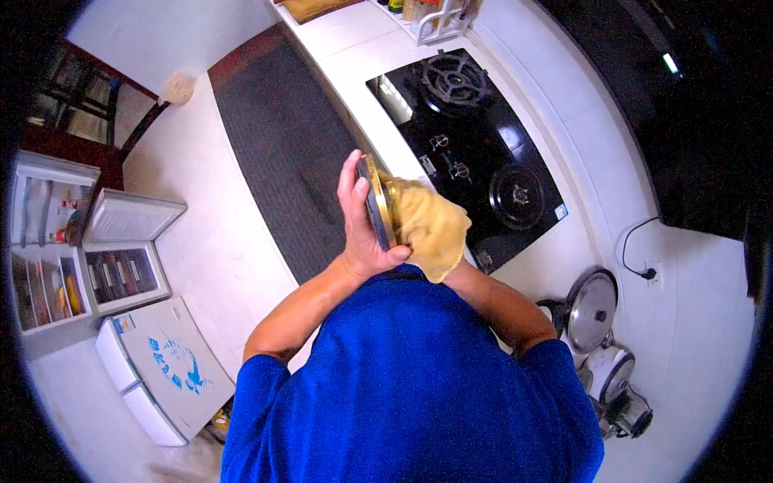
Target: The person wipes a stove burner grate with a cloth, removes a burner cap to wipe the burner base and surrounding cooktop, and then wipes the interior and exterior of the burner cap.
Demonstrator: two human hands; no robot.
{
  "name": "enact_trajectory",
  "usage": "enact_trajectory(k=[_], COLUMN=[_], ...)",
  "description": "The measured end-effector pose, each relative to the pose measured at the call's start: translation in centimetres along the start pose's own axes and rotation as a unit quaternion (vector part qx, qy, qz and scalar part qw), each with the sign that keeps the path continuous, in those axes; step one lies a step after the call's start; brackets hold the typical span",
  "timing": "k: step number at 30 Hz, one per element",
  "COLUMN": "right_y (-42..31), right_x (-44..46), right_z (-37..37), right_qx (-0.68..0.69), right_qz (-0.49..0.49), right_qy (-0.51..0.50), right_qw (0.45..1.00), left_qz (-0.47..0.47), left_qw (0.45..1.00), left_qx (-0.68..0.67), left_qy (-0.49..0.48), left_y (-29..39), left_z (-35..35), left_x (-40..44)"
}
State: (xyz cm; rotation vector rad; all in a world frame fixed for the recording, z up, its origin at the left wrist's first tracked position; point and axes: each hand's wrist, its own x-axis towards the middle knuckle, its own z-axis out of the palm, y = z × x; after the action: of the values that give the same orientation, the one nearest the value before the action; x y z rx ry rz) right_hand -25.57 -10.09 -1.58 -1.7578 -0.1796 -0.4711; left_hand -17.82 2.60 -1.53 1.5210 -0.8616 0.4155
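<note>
My left hand (358, 213) is raised in front of my chest, fingers and thumb around the edge of a round, flat piece (377, 203) with a dark outer face and a shiny gold-coloured rim. It stands nearly on edge, and its exact kind is unclear. A yellow cloth (431, 225) is against its gold side and drapes down over my right wrist. My right hand is under or behind this cloth, its fingers hidden; only the forearm (499, 306) shows. Just beyond both hands is the black glass gas stove (475, 153).
A burner with a grate (455, 80) is at the stove's far end, and a round burner (517, 197) is nearer. Lidded pots (592, 312) crowd the counter at right. A dark mat (278, 137) covers the floor at left, near an open fridge (133, 217) and a white chest (173, 366).
</note>
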Motion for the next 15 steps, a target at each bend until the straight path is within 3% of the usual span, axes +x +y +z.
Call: enact_trajectory(k=[1, 3, 4, 5, 6, 7, 9, 11, 12, 13, 15], right_y=[-0.7, -1.6, -3.5, -2.4, -1.9, -1.5, -2.9, 1.0, 1.0, 0.9, 1.3], right_x=[0.4, 1.7, 3.5, 2.8, 2.3, 2.2, 3.1, -0.1, -0.1, -0.1, -0.5], right_z=[-0.5, -1.5, -1.8, -1.7, -1.5, -1.4, -2.2, -1.7, -1.7, -1.7, -1.0], right_qx=[-0.001, -0.130, -0.296, -0.297, -0.289, -0.281, -0.373, -0.234, -0.215, -0.196, -0.104], right_qz=[0.003, -0.084, -0.053, -0.052, -0.108, -0.166, 0.024, -0.120, -0.124, -0.128, -0.001], right_qy=[0.004, -0.057, -0.138, -0.134, -0.100, -0.066, -0.314, -0.116, -0.109, -0.101, -0.060], right_qw=[1.000, 0.986, 0.944, 0.944, 0.946, 0.943, 0.873, 0.958, 0.963, 0.967, 0.993], left_qz=[0.053, 0.007, -0.179, -0.318, -0.448, -0.515, -0.585, -0.489, -0.385, -0.321, -0.209], left_qw=[0.998, 1.000, 0.974, 0.907, 0.799, 0.723, 0.637, 0.778, 0.888, 0.923, 0.967], left_qx=[0.043, 0.004, -0.139, -0.276, -0.394, -0.451, -0.497, -0.381, -0.243, -0.208, -0.145], left_qy=[-0.015, -0.017, 0.015, 0.022, 0.071, 0.088, 0.072, 0.102, 0.058, 0.049, 0.026], left_y=[0.4, 2.8, 4.6, 4.9, 5.2, 5.5, 5.8, 5.4, 3.4, 3.5, 1.3], left_z=[-0.1, 0.2, 0.7, 0.5, 0.2, -0.1, -0.8, 0.9, 1.1, 1.3, 1.5], left_x=[0.4, 1.4, 2.1, 2.1, 2.1, 2.1, 2.1, 0.4, -1.2, -1.2, -2.4])
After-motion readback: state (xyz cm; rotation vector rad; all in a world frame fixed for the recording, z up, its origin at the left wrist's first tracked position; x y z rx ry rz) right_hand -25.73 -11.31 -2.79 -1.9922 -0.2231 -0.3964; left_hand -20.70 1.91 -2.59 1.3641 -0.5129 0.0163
